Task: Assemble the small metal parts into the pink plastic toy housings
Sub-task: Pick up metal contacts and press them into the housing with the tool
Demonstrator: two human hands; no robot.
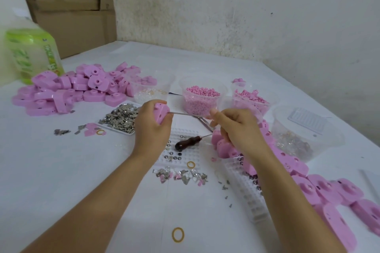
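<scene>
My left hand (151, 124) grips a pink plastic housing (161, 114) above the table's middle. My right hand (236, 126) pinches metal tweezers (189, 114), and their tip reaches the right side of that housing. A white tray (120, 118) heaped with small metal parts lies just left of my left hand. More loose metal parts (181, 175) are scattered on the table between my forearms. A pile of pink housings (76, 88) sits at the back left. Another row of pink housings (320, 187) runs along the right, under my right forearm.
A wooden-handled awl (189, 142) lies on a white grid tray (181, 150). Clear tubs hold pink pieces (202, 98), (251, 98) and small clear parts (304, 137). A green bottle (30, 55) and cardboard boxes (72, 6) stand at the back left. A rubber band (177, 234) lies near the front.
</scene>
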